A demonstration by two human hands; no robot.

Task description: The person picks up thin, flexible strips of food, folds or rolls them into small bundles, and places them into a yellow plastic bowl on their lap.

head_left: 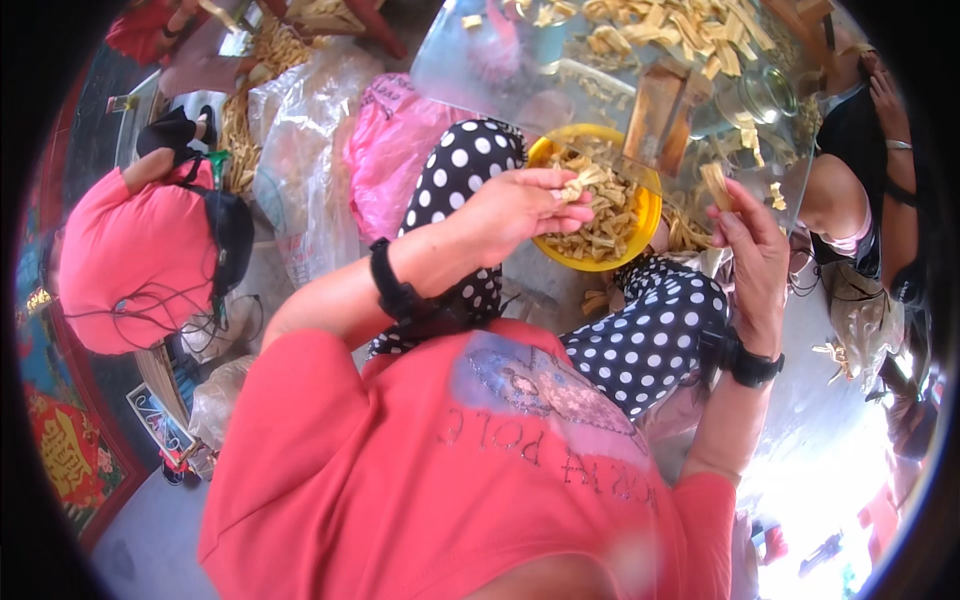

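Observation:
My left hand (529, 202) is over a yellow plastic tub (651, 225) and pinches a small pale yellow folded piece (581, 182) at its fingertips. In the tub lies a heap of similar dried, folded pieces (600, 225). To the right, my right hand (754, 232) holds a flat yellowish strip (716, 186) upright between thumb and fingers, beside the glass tabletop's edge. The tub stands between my knees, partly below the tabletop. A brown wooden block (660, 112) is on the glass just beyond the tub. What the strips are made of, I cannot tell.
The glass tabletop (450, 67) bears loose strips (675, 30) and a glass jar (761, 94). A pink plastic bag (390, 150) and a clear plastic bag (307, 165) lie left of my knee. One person (142, 255) sits at left, another (855, 142) at right.

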